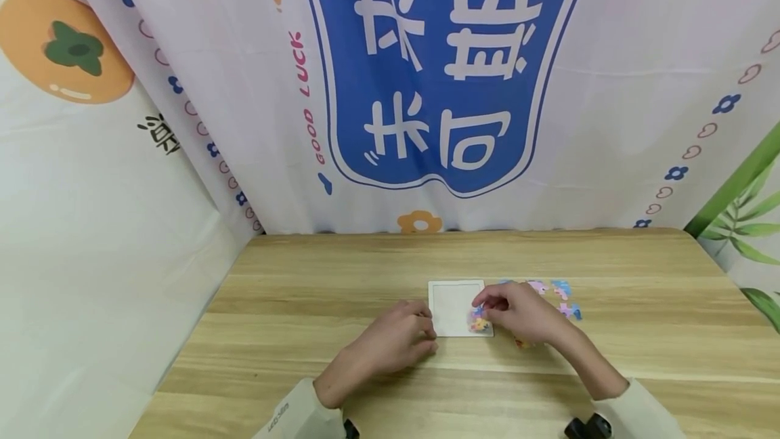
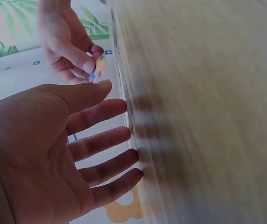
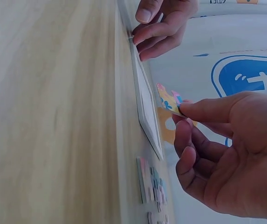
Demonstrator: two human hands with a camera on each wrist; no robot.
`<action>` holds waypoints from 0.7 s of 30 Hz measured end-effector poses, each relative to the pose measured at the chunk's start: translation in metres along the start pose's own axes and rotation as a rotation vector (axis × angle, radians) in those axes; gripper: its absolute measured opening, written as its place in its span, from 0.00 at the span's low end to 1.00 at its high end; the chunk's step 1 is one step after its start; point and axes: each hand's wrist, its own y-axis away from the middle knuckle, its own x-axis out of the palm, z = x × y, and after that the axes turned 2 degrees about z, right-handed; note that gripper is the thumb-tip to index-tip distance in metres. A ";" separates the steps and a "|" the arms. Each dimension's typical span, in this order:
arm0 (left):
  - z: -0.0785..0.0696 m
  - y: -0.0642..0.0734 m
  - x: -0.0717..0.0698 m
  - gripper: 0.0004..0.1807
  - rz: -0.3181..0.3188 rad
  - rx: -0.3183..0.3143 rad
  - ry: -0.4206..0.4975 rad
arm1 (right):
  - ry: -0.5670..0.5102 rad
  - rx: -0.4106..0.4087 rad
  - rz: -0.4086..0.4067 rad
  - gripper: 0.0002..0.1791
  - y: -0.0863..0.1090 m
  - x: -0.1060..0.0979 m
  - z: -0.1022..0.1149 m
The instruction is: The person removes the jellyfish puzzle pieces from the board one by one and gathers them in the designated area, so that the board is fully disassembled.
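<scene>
A colourful jigsaw puzzle piece (image 1: 479, 322) is pinched between the thumb and fingers of my right hand (image 1: 525, 311), over the right side of a white puzzle tray (image 1: 451, 309). In the right wrist view the piece (image 3: 169, 99) is tilted and held above the tray (image 3: 145, 100), apart from it. My left hand (image 1: 399, 339) rests at the tray's left edge with fingers loosely extended. Its fingertips (image 2: 132, 154) touch the table or tray edge, and the palm holds nothing.
Several loose puzzle pieces (image 1: 561, 288) lie on the wooden table (image 1: 317, 303) to the right of the tray, partly hidden by my right hand. A printed curtain (image 1: 420, 205) hangs along the table's far edge.
</scene>
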 end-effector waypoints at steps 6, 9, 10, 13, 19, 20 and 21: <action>0.000 0.000 0.000 0.06 -0.003 0.000 0.002 | 0.016 -0.009 -0.004 0.07 0.008 -0.002 -0.004; 0.000 0.000 0.000 0.06 -0.007 0.007 -0.002 | -0.002 -0.016 0.003 0.07 0.015 -0.005 -0.007; 0.000 0.000 -0.001 0.06 -0.006 0.008 -0.003 | -0.010 -0.018 0.007 0.07 0.017 -0.006 -0.008; 0.000 -0.001 -0.001 0.06 -0.004 0.009 -0.002 | -0.019 -0.026 0.002 0.07 0.023 -0.009 -0.012; 0.001 -0.001 0.000 0.06 -0.001 0.007 -0.004 | -0.008 -0.031 -0.027 0.07 0.037 -0.018 -0.022; 0.001 -0.001 0.000 0.06 -0.003 0.009 -0.005 | -0.011 -0.022 -0.027 0.07 0.039 -0.020 -0.024; 0.001 -0.001 0.000 0.06 -0.004 0.011 -0.006 | -0.020 -0.011 -0.025 0.08 0.042 -0.021 -0.026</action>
